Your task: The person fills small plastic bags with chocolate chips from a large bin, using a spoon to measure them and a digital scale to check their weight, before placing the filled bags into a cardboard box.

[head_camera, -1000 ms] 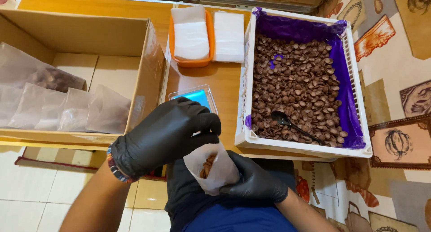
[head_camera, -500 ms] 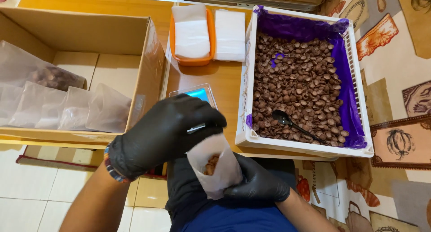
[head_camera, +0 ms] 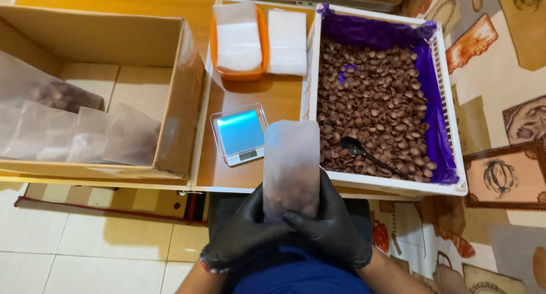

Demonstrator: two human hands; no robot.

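Frosted clear pouch (head_camera: pixel 292 163), brown pieces inside, upright between both hands.

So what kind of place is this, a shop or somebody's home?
Probably a small home packing station: a wooden table on tiled floor holds a pocket scale, a lined crate of brown pieces, and a cardboard box of filled pouches.

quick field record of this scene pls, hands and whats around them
left hand: black glove, grips pouch's lower left
right hand: black glove, grips pouch's lower right
held: frosted translucent plastic pouch, upright
scale: small silver digital scale, pan bare
crate: white plastic crate, purple liner, brown pieces, black spoon
box: open cardboard box, filled pouches inside
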